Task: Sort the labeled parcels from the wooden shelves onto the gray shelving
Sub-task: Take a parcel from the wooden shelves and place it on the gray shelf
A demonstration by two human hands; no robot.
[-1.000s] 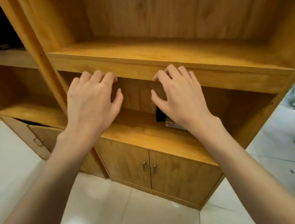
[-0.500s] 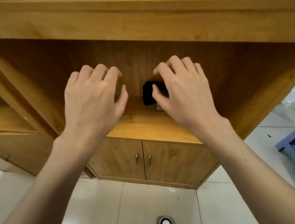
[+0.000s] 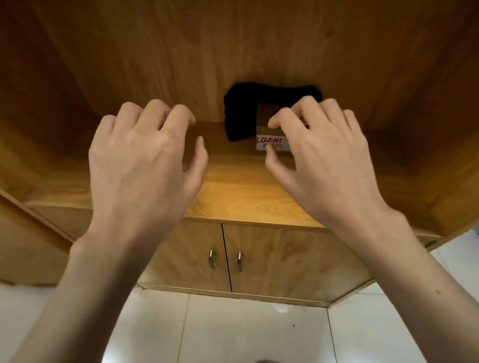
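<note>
Inside the wooden shelf (image 3: 233, 187), a labeled cardboard parcel (image 3: 269, 138) sits beside black cloth (image 3: 238, 115); both hands, left (image 3: 142, 172) and right (image 3: 323, 156), hover loosely curled, grasping nothing.

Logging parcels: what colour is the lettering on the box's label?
Red on a white label, in the head view.

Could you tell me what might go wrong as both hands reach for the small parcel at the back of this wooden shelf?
The black wrapped item sits against the cardboard parcel, so pulling one may drag or topple the other. The right hand covers much of the parcel and part of its label, so the label could be misread before sorting. The left hand hovers beside both, holding nothing; it may knock the black item sideways.
</note>
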